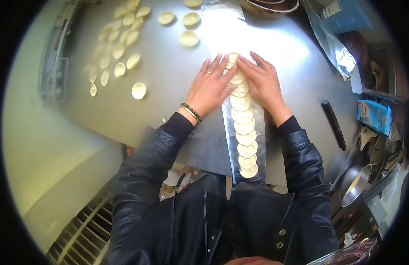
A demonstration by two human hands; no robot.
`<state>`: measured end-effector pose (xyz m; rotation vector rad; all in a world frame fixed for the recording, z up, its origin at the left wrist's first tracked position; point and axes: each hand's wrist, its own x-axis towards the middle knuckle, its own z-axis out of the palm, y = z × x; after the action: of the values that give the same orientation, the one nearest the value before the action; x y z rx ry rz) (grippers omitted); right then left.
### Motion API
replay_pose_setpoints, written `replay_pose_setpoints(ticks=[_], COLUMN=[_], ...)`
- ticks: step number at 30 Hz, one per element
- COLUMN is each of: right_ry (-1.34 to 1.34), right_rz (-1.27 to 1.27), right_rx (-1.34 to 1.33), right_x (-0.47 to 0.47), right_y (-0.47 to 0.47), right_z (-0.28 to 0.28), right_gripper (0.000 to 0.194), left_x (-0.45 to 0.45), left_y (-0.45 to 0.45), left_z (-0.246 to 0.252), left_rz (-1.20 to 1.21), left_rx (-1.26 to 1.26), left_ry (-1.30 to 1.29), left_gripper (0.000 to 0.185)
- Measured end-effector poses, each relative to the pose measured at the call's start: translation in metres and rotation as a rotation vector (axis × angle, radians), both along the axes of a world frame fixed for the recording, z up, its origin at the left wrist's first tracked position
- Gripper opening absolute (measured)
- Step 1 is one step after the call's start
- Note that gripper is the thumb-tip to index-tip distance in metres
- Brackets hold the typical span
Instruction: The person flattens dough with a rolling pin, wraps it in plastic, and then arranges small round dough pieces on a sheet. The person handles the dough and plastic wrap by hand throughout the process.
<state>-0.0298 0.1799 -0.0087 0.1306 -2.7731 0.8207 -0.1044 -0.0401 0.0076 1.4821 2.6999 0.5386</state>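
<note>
A long strip of aluminium foil (228, 139) runs from the table's near edge toward the far side. Along it lies a row of overlapping pale dough rounds (245, 126). My left hand (211, 82) rests at the left side of the row's far part, fingers spread, with a ring and two bracelets on it. From the right, my right hand (262, 79) touches the same far rounds with its fingertips. Both hands lie flat against the dough and neither grips anything; some rounds are partly hidden beneath the fingers.
Several cupped dough pieces (118, 51) are scattered over the metal table (171, 73) at left. A dark rod (334, 125) lies at right. Round pans (270, 10) stand at the far edge. A blue box (373, 116) and a metal bowl (355, 185) are farther right.
</note>
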Motion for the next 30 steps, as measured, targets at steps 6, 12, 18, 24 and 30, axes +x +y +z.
replay_pose_setpoints(ticks=[6, 12, 18, 24, 30], right_ry=[-0.072, -0.181, -0.032, -0.464, -0.739], right_rz=[0.076, 0.063, -0.231, -0.474, -0.603], right_rx=[0.241, 0.282, -0.004, -0.225, -0.230], right_x=[-0.004, -0.006, 0.027, 0.158, 0.218], right_y=[-0.010, -0.021, -0.029, -0.032, -0.071], right_z=[0.008, 0.001, 0.028, 0.050, 0.066], right_gripper=[0.064, 0.073, 0.069, 0.042, 0.025], left_x=[-0.005, -0.014, -0.016, -0.027, -0.029], left_y=[-0.007, -0.038, -0.058, -0.032, -0.013], left_z=[-0.003, -0.004, -0.014, -0.004, -0.017], left_rz=[0.027, 0.127, 0.432, 0.291, 0.080], left_rx=[-0.071, 0.120, 0.436, 0.371, -0.153], left_ry=[-0.114, -0.182, -0.240, -0.233, 0.036], left_gripper=[0.061, 0.059, 0.037, 0.041, 0.066])
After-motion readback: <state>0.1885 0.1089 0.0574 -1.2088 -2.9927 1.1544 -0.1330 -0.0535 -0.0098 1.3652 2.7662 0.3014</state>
